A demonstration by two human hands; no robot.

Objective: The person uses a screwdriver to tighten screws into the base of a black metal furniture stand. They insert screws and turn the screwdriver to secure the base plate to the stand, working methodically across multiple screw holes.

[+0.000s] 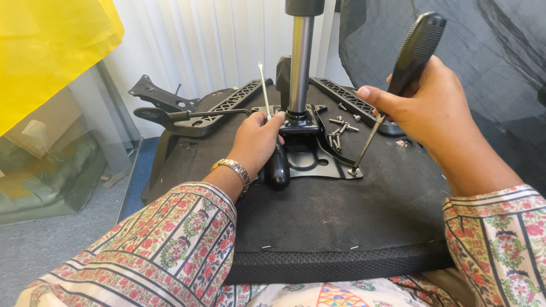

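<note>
**Two screwdrivers at the mounting plate of an upturned chair seat**

The chair seat (341,216) lies upside down across the person's lap, its black fabric underside facing up. A black metal mounting plate (310,159) sits on this underside, with a chrome gas-lift column (300,62) rising upright from its centre.

Right hand (424,105): fingers closed around the black handle of a long screwdriver (414,48). The tool is tilted, handle up and to the right. Its shaft runs down to the left, and the tip rests on a screw (354,170) at the right front corner of the plate.

Left hand (256,139): fingers wrapped around a second screwdriver (277,165). Its black handle points down toward the person and its thin shaft (263,88) points up, just left of the column. A metal wristwatch (234,169) is on this wrist.

Loose screws (340,128) lie in a small group on the seat, just right of the column, touching or near the plate. Two black armrest brackets (224,108) lie at the far edge of the seat, one on each side of the column. A black mesh backrest (483,51) stands at the upper right.
</note>
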